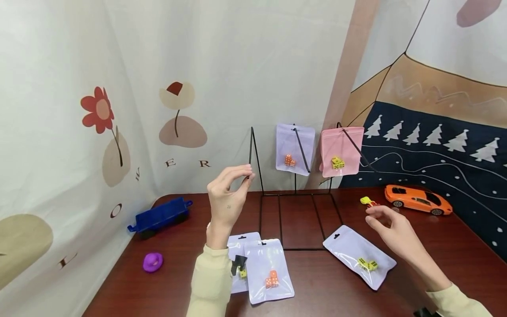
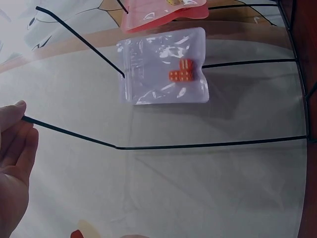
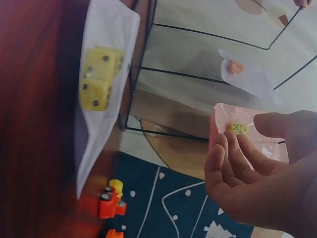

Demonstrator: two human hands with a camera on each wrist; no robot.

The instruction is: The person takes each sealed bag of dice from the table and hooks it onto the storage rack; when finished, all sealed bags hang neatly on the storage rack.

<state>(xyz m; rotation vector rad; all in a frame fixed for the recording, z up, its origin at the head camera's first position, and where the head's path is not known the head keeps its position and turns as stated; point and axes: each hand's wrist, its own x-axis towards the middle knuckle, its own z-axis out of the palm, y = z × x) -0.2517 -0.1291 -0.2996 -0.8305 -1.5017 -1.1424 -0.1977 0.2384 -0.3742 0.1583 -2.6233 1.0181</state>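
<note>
My left hand (image 1: 226,200) pinches the tip of the left prong (image 2: 69,133) of a black wire rack (image 1: 281,220) between thumb and fingers. A lilac zip bag (image 1: 284,143) with orange dice hangs on the middle prong. On the right prong hangs a pink zip bag (image 1: 330,145) with yellow dice. Loosely curled and holding nothing, my right hand (image 1: 398,231) hovers beside a lilac bag of yellow dice (image 1: 352,248) lying on the table. Below my left hand lie a lilac bag of orange dice (image 1: 267,259) and, partly under it, another lilac bag (image 1: 241,242).
An orange toy car (image 1: 420,200) stands at the back right, with a small red and yellow toy (image 1: 368,201) beside it. To the left are a blue toy trailer (image 1: 162,215) and a purple ring-shaped toy (image 1: 152,262). Printed curtains (image 1: 253,66) hang behind the table.
</note>
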